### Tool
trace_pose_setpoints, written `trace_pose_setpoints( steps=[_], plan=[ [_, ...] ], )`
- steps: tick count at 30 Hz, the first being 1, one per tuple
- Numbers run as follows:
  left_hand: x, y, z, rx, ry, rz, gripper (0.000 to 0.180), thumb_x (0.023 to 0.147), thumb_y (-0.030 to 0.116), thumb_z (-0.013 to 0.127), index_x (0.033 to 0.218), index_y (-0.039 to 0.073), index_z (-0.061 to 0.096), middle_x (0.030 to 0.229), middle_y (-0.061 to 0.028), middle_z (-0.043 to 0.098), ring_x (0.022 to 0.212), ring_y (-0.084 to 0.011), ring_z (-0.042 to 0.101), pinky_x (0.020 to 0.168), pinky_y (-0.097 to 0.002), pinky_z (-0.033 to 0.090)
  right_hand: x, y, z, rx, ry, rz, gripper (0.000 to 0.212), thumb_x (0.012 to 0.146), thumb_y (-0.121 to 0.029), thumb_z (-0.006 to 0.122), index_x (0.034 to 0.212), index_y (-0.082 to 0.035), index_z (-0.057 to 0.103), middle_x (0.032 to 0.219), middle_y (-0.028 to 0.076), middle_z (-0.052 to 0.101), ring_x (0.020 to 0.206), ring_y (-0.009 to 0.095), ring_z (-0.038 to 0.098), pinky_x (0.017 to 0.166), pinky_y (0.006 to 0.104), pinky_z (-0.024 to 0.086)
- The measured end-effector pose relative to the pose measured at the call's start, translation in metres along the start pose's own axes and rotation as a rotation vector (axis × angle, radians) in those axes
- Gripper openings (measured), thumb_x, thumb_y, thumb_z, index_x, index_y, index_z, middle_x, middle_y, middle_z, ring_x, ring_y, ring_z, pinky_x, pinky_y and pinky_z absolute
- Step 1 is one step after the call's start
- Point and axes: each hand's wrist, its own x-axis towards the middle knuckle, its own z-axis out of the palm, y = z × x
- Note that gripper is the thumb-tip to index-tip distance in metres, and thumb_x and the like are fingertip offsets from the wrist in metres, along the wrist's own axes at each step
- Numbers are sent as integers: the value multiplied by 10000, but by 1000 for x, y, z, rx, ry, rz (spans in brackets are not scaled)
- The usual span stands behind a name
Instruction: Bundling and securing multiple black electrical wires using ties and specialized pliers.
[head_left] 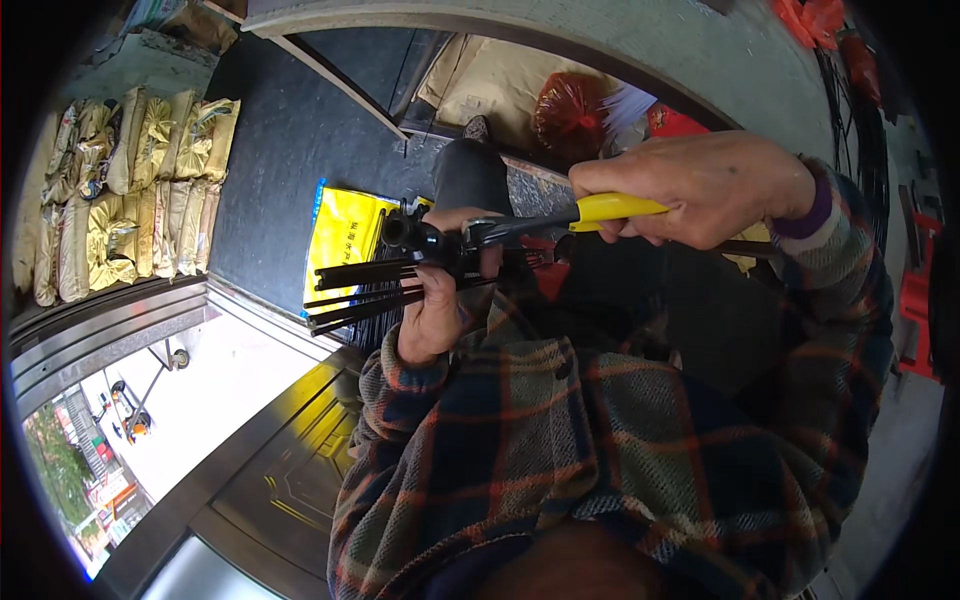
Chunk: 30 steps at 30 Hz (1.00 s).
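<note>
My left hand [432, 310] is clenched around a bundle of thin black metal rods [365, 290] (stiff, light, probably slippery). My right hand [700, 185] grasps yellow-handled steel pliers [560, 220], biting near the black hub [400, 232].

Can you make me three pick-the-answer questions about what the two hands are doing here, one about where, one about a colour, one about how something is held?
1. Where do the pliers' jaws meet the bundle of black rods?
A. At the end by the left hand
B. At the loose far end
C. Nowhere near it

2. What colour is the pliers' handle?
A. Red
B. Yellow
C. Green

3. How is the left hand?
A. Open and flat
B. Closed around the rods
C. Out of sight

Answers: 1 A, the pliers bite where the left hand holds the black rods. 2 B, yellow shows in the right hand. 3 B, its fingers wrap the rods.
</note>
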Motion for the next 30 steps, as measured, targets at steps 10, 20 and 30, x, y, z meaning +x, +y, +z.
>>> trace_pose_setpoints(
  steps=[10,20,30],
  plan=[
    [7,4,1,27,62,-20,730,843,696,305,1021,12,488,683,-54,486,612,-138,471,580,-284,411,-3,7,-7,6,11,-63,281,751,56,524,1013,-15,454,839,102,576,730,222,590,607,329,452],
    [12,-7,0,154,157,-21,758,848,704,261,1066,6,461,652,-49,487,584,-129,469,558,-271,406,12,21,3,-111,107,-88,267,774,22,474,1035,7,418,838,187,494,820,387,510,690,417,405],
    [30,-8,-22,-440,286,249,760,847,717,253,936,12,520,542,-42,460,449,-124,421,438,-266,356,43,23,29,-350,627,-270,267,690,60,519,949,0,500,913,159,519,762,354,558,635,422,468]
  ],
)
